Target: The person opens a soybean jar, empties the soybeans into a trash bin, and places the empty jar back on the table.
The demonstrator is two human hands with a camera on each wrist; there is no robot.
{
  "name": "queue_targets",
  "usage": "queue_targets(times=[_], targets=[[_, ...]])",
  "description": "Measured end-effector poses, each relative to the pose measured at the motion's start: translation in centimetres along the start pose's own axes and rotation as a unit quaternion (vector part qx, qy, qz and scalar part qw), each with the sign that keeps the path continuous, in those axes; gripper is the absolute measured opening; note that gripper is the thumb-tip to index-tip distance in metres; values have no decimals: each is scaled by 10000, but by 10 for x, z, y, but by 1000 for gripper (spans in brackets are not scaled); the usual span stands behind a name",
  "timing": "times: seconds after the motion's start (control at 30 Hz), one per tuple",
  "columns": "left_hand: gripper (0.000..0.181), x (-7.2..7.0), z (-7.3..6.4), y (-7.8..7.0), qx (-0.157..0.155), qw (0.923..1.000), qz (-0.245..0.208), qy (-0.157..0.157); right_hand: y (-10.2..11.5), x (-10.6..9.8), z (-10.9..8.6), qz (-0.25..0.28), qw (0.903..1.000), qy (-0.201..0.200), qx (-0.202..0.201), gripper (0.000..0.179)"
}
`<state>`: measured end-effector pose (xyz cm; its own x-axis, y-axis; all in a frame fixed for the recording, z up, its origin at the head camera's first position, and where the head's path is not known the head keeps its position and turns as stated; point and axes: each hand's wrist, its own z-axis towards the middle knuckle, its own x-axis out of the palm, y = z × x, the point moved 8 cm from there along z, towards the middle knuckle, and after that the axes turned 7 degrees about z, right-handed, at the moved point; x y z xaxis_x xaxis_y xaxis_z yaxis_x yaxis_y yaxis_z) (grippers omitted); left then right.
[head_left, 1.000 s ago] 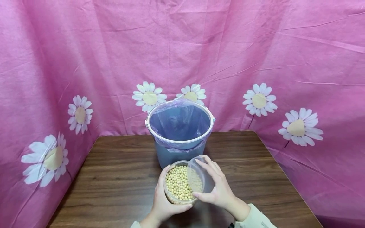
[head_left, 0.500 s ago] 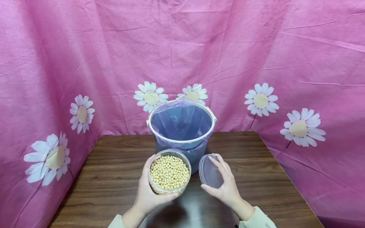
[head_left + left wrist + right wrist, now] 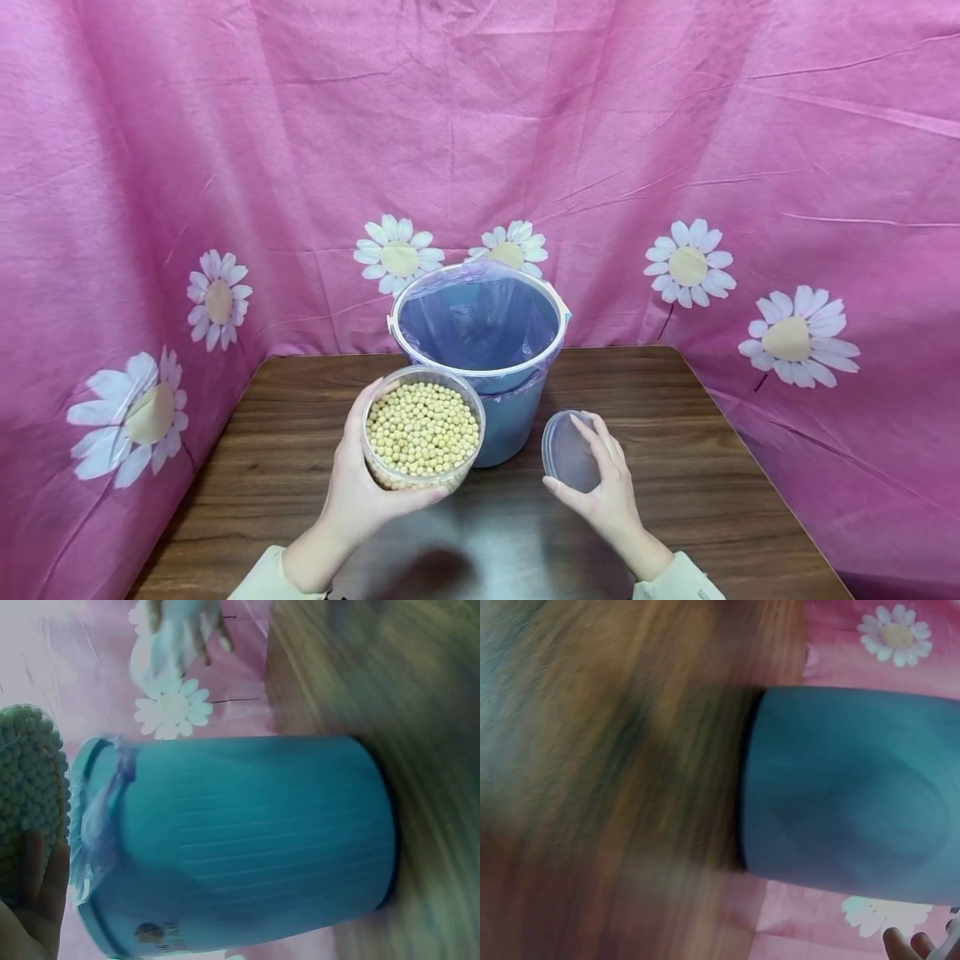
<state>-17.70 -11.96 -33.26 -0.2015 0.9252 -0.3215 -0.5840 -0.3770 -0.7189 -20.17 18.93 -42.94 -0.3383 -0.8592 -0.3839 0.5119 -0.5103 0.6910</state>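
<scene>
My left hand (image 3: 360, 492) grips a clear round tub (image 3: 457, 477) from its left side, thumb along the near edge. Pale yellow soybeans (image 3: 423, 429) fill it almost to the rim. The tub is held above the table, in front of the bin and overlapping its left part in the head view. In the left wrist view the beans (image 3: 26, 780) show at the left edge beside my fingers. To the right, my right hand (image 3: 611, 492) pinches a clear plastic lid (image 3: 573, 454) between thumb and fingers, tilted and apart from the tub.
A blue-grey bin (image 3: 510, 425) with a white rim and a thin purple liner (image 3: 480, 321) stands at the table's back middle. The brown wooden table (image 3: 697, 467) ends at a pink curtain (image 3: 480, 125) printed with daisies.
The lid has come away from the tub and moved right with my right hand. My left hand has carried the tub up and to the left.
</scene>
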Motion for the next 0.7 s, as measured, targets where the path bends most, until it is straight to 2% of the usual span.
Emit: queue_targets(times=[0.27, 0.4, 0.57, 0.7], targets=[[126, -17, 27, -19, 50, 9999, -112, 100, -29, -3, -7, -480, 9973, 0, 560, 86], [123, -25, 42, -24, 44, 9999, -23, 131, -43, -3, -12, -764, 9938, 82, 806, 83], [121, -35, 57, -27, -9, 9996, 288, 36, -55, -3, -20, -1110, 9888, 221, 972, 80], [122, -39, 66, -26, -184, 9983, 548, 8, -68, -1, -27, -1319, 9821, 434, 1271, 80]])
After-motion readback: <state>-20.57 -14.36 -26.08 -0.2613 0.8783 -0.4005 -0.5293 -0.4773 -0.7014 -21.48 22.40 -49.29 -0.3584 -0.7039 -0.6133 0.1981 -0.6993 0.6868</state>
